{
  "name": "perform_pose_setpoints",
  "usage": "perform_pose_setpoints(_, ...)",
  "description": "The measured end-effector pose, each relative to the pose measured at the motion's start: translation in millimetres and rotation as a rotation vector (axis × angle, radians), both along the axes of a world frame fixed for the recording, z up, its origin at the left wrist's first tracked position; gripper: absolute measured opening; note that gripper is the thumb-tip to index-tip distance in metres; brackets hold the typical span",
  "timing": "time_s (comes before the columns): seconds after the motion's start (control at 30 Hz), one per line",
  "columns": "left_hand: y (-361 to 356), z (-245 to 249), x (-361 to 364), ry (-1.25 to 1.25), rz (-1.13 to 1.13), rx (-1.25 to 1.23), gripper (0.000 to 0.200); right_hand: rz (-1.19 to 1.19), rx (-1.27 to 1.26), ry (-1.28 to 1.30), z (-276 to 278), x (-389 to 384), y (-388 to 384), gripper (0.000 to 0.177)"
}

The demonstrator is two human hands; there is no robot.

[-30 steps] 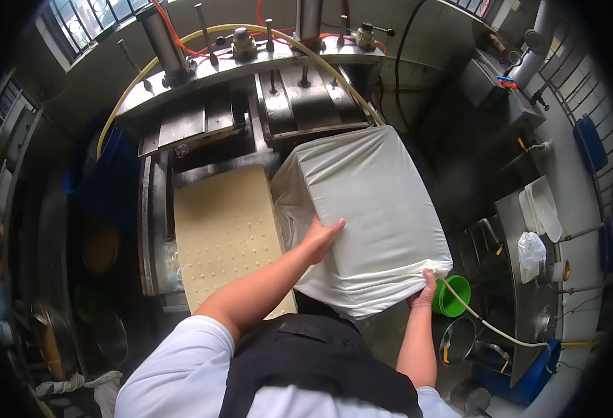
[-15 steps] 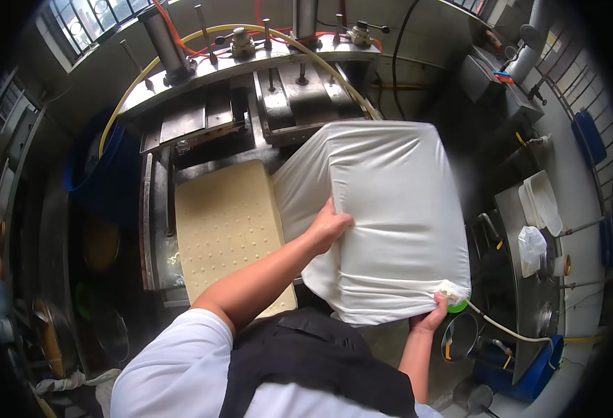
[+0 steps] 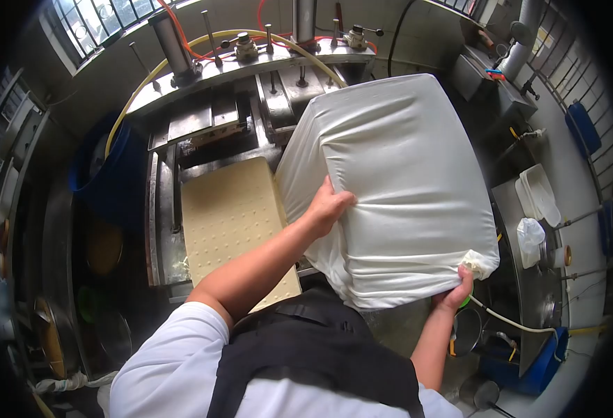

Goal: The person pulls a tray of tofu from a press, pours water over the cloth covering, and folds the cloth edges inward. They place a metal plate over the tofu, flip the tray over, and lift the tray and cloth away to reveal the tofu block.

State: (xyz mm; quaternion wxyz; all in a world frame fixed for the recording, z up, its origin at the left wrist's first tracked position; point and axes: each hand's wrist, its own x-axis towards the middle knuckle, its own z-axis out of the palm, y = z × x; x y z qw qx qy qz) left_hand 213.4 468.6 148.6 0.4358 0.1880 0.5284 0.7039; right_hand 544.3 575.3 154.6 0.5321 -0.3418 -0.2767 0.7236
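Observation:
A large white cloth (image 3: 404, 160), pulled taut over a boxy, slab-like shape, is held up tilted in front of me. What the cloth covers is hidden. My left hand (image 3: 329, 207) is closed on its left edge, thumb on top. Near the lower right corner, where pale cream material shows by the bunched cloth, my right hand (image 3: 456, 291) grips from below. Left of the cloth lies a cream-coloured slab (image 3: 233, 202) with rows of small bumps, resembling a block of tofu, on the metal press bed (image 3: 160, 247).
Behind stands a press with metal plates (image 3: 191, 120), cylinders and a yellow hose (image 3: 240, 32). A blue barrel (image 3: 108, 181) is at the left. On the right are a counter with white trays (image 3: 537, 195), a plastic bag (image 3: 530, 240) and a blue bin (image 3: 529, 373).
The cloth-covered shape has tilted and shifted right, its top edge now higher and its lower right corner raised. My right hand moved up and right with it; my left hand kept its grip.

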Motion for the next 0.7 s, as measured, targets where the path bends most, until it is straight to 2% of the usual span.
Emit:
perform_pose_setpoints(0.17,-5,-20,-7,-0.016,-0.059,-0.039,0.075,0.006,-0.029,-0.012,-8,-4,0,0.055)
perform_pose_setpoints(0.27,-14,-37,-11,0.119,-0.106,-0.048,0.069,0.020,-0.060,-0.012,-23,1,-2,0.054)
perform_pose_setpoints(0.3,-27,-30,-11,0.256,-0.202,-0.242,0.061,0.026,-0.084,-0.005,-32,3,-3,0.053)
perform_pose_setpoints(0.33,-39,-27,-10,0.392,-0.300,-0.438,0.062,-0.002,-0.096,-0.041,-43,7,-2,0.053)
perform_pose_setpoints(0.37,-44,-30,-9,0.393,-0.307,-0.445,0.062,-0.008,-0.104,-0.040,-57,12,1,0.053)
perform_pose_setpoints(0.43,-55,-41,-7,0.988,-0.945,-0.979,0.077,0.030,-0.155,-0.042,-70,15,-1,0.049)
perform_pose_setpoints(0.5,-81,-67,9,1.115,-1.013,-0.773,0.083,0.013,-0.181,-0.024,-76,12,-3,0.048)
perform_pose_setpoints(0.53,-86,-61,17,1.117,-1.019,-0.784,0.083,0.021,-0.198,-0.007,-87,12,-3,0.047)
perform_pose_setpoints(0.6,-86,-49,33,1.259,-1.409,-0.739,0.080,0.051,-0.210,0.028,-96,13,-7,0.047)
perform_pose_setpoints(0.63,-82,-57,35,1.272,-1.405,-0.743,0.080,0.050,-0.205,0.039,-98,12,-1,0.047)
perform_pose_setpoints(0.7,-82,-88,38,1.367,-1.574,-0.866,0.080,0.036,-0.223,0.014,-105,14,2,0.050)
